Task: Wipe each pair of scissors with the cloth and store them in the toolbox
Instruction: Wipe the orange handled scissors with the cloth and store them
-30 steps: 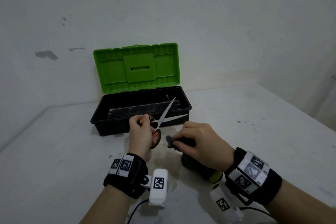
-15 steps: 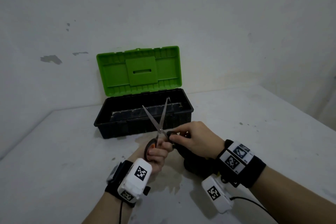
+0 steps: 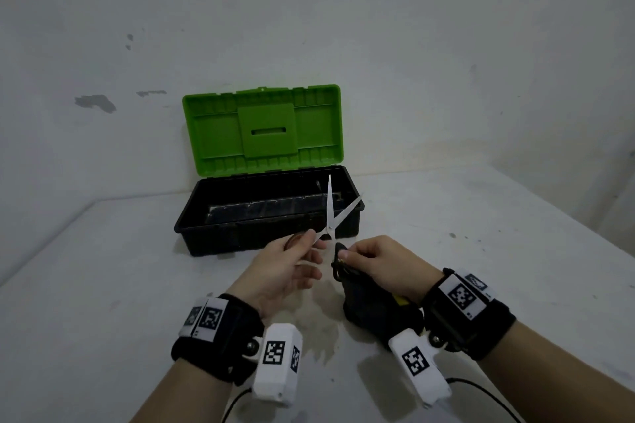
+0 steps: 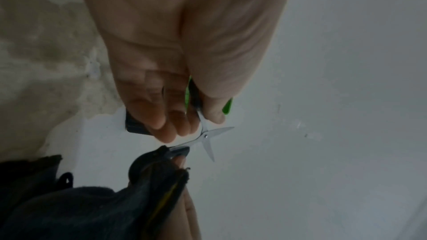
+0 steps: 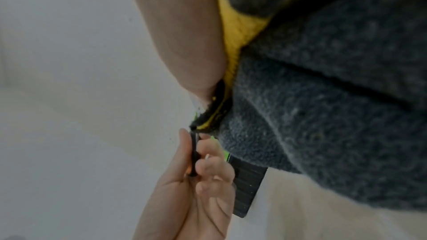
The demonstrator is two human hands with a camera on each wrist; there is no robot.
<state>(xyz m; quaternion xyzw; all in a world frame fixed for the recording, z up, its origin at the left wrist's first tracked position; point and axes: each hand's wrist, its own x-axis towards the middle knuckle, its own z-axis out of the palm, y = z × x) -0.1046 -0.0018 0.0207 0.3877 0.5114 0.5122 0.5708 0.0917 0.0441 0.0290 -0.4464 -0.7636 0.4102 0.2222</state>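
I see a plastic toolbox [image 3: 268,216] with a bright green lid and a black base on the pale grey, stained worktop [image 3: 103,285]. The steel scissors [image 3: 331,216] have silvery blades and dark handles. The fleecy cloth [image 5: 323,98] is dark grey with a yellow edge. Black wristbands [image 3: 220,336] carry white tags printed with black square patterns.
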